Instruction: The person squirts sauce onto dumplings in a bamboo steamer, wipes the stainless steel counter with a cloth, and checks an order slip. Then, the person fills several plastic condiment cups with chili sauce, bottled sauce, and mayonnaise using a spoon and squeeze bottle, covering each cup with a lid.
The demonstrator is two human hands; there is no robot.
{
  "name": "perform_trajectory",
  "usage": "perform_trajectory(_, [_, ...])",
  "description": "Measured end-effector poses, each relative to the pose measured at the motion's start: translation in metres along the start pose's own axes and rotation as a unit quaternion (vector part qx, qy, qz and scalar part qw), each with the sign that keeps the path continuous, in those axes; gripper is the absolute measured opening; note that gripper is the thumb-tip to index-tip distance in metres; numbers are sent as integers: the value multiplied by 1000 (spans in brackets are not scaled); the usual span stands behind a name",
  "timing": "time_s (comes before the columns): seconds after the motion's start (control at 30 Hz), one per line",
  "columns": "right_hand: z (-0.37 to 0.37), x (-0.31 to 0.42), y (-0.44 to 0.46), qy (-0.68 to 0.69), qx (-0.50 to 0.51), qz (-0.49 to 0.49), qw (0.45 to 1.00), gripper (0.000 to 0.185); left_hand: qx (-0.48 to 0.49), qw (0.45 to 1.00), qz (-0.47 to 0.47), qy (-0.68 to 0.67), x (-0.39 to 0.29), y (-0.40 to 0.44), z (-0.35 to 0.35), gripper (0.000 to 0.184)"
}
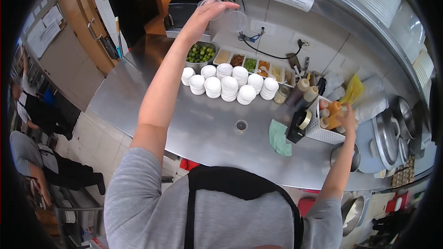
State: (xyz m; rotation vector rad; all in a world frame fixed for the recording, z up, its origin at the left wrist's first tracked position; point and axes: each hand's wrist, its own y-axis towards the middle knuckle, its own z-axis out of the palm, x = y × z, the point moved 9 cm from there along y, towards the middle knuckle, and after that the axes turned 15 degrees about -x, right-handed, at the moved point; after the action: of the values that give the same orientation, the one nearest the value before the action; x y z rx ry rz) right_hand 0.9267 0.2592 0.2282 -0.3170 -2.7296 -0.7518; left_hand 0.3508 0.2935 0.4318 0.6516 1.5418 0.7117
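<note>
My left hand (pixel 203 18) is raised over the far side of the counter, fingers closed on a clear plastic cup (pixel 236 21) that looks tilted. At the right, my right hand (pixel 347 120) reaches to the white basket (pixel 314 128), its fingers around an orange squeeze bottle (pixel 333 121). More squeeze bottles stand in the basket beside it. A small cup with dark contents (pixel 241 126) sits alone on the steel counter (pixel 207 131). Left of the basket lies a green cloth (pixel 279 137), next to a black tape dispenser (pixel 295 129).
Stacked white bowls (pixel 229 87) stand mid-counter, before trays of chopped toppings (pixel 250 64) and a bowl of green limes (pixel 200 53). An overhead shelf (pixel 341 0) holds plates. Pot lids (pixel 385 140) lie at right. Two people (pixel 37 159) are at far left.
</note>
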Motion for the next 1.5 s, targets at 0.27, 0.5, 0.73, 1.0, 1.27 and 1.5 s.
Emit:
perform_trajectory(0.27, [-170,98,-55,369,-485,-108,786,54,18,985,-91,-142,-2,-46,10,46])
perform_trajectory(0.5, [-99,71,-80,637,-405,197,626,44,-10,979,-52,-195,-18,-52,2,38])
perform_trajectory(0.73, [72,65,-136,795,-148,474,348,52,-5,979,-65,-194,-14,-57,-2,39])
perform_trajectory(1.0, [39,121,-179,630,-255,230,696,28,-16,981,-80,-177,-3,-61,-8,40])
perform_trajectory(1.27, [63,209,-235,458,-207,-194,843,52,-120,908,-342,-209,60,-148,5,47])
perform_trajectory(1.5, [119,183,-252,482,-118,60,866,80,-74,748,-570,-332,109,-284,72,49])
